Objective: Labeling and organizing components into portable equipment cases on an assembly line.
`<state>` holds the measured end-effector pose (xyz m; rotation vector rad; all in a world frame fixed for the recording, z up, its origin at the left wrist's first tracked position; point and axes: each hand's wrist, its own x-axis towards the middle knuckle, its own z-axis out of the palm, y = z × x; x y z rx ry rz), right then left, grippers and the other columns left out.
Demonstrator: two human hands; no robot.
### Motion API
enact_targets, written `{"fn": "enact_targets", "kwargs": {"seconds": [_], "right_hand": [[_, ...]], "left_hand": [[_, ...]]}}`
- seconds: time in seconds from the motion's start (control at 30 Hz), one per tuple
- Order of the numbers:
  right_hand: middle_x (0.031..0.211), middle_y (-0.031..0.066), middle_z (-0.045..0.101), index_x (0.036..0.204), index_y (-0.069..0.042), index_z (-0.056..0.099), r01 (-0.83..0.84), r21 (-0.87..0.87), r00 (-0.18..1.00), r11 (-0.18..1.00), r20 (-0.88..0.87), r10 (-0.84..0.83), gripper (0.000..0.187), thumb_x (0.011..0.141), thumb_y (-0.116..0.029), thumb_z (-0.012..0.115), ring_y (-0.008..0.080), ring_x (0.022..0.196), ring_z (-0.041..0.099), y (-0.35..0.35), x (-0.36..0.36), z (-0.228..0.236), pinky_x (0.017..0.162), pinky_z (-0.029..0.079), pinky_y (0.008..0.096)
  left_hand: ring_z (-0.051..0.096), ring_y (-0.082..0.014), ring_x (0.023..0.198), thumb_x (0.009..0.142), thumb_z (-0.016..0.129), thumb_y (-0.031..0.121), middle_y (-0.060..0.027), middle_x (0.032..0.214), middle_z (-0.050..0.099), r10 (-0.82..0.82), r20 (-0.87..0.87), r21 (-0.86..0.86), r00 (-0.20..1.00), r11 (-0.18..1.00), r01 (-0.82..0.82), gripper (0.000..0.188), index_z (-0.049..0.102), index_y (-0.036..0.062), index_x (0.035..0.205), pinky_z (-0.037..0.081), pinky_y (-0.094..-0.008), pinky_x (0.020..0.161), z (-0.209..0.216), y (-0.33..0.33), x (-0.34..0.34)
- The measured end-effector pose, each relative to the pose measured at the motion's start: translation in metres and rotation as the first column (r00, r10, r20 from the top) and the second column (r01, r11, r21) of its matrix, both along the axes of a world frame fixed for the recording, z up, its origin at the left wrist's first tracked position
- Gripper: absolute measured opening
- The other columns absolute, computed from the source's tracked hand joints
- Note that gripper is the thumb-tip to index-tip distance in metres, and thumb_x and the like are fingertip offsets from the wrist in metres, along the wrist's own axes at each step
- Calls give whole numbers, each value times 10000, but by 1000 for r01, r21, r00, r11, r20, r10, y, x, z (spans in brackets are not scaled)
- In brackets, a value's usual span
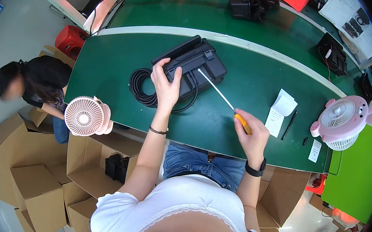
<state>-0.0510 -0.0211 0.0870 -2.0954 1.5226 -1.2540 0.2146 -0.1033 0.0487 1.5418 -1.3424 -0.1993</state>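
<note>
A black plastic case (212, 66) lies at an angle on the green workbench (240, 62), its long dark cover tilted up along the far left side. My left hand (166, 84) grips the case's near left edge, thumb and fingers apart across it. In my right hand (250, 132) is a screwdriver with a yellow handle (242, 122). Its long thin shaft reaches up and left, and the tip meets or nearly meets the case's front side, close to where a cable comes out. A coil of black cable (140, 85) rests left of the case, partly behind my left hand.
Two small fans stand at the bench ends: a pale pink one (87, 116) at left, a pink animal-shaped one (344, 118) at right. A notepad (280, 110) and black pen (289, 124) lie right. Cardboard boxes (38, 186) fill the floor left, where another person (45, 81) sits.
</note>
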Motion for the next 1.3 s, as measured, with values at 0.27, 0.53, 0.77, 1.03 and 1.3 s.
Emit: {"fn": "enact_targets", "kwargs": {"seconds": [0.27, 0.53, 0.77, 1.03, 1.3], "right_hand": [[966, 28, 742, 1003, -143, 738, -3, -21, 998, 1000, -65, 2, 195, 810, -125, 759, 207, 748, 695, -7, 18, -15, 663, 548, 302], [969, 22, 741, 1015, -140, 734, 36, -65, 995, 997, -91, -42, 204, 812, -127, 757, 192, 753, 692, -5, 24, -25, 649, 542, 295], [901, 71, 736, 1039, -132, 731, 31, 13, 999, 999, -44, -30, 199, 841, -147, 745, 224, 681, 692, 2, 35, -16, 597, 539, 310], [904, 86, 739, 1063, -146, 736, 21, 49, 999, 999, -47, -19, 221, 845, -176, 744, 237, 685, 702, 1, 22, 9, 598, 549, 308], [954, 62, 740, 1047, -110, 722, -34, -63, 987, 997, -161, 23, 212, 838, -145, 735, 198, 630, 682, 8, 37, 6, 569, 538, 288]], "left_hand": [[435, -336, 1177, 879, 699, 226, -141, 1264, 506, 30, -13, -20, 999, 999, -30, 459, 502, 60, 1259, 315, -432, 1046, -3, 0, -1], [438, -329, 1174, 874, 701, 204, -135, 1264, 503, 23, 13, -41, 1000, 999, -23, 442, 510, 66, 1248, 315, -426, 1042, -4, -1, 0], [469, -312, 1153, 843, 726, 158, -127, 1222, 516, -11, -69, -98, 998, 995, 4, 391, 545, 63, 1176, 336, -417, 1025, -9, -7, 3], [498, -298, 1132, 828, 734, 130, -113, 1179, 554, 32, -115, -141, 993, 989, -48, 354, 550, 61, 1122, 348, -406, 1012, -13, -10, -1], [493, -300, 1145, 827, 738, 134, -120, 1191, 545, 32, -114, -152, 993, 987, -49, 362, 544, 65, 1125, 346, -407, 1021, -12, -9, -3]]}}
